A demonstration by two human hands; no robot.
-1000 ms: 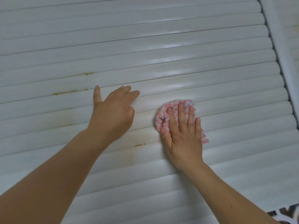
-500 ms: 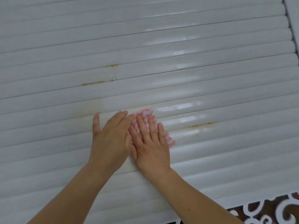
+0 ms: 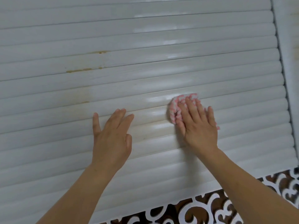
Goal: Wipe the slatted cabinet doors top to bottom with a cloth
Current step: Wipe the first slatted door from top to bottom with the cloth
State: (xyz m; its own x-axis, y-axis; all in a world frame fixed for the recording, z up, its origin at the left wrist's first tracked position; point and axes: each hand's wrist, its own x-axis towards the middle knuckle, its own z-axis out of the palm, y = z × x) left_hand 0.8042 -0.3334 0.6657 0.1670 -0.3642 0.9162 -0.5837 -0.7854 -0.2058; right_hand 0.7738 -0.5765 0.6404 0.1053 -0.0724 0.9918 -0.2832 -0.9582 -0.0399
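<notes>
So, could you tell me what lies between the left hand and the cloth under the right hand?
In the head view, only bare white slats with a glossy sheen separate the left hand from the pink-and-white cloth pressed by the right hand.

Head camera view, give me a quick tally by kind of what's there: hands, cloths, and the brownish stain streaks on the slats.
Hands: 2, the left hand and the right hand, both flat on the slatted door
Cloths: 1, the pink and white cloth under the right hand
Brownish stain streaks: 3
Total: 6
</notes>
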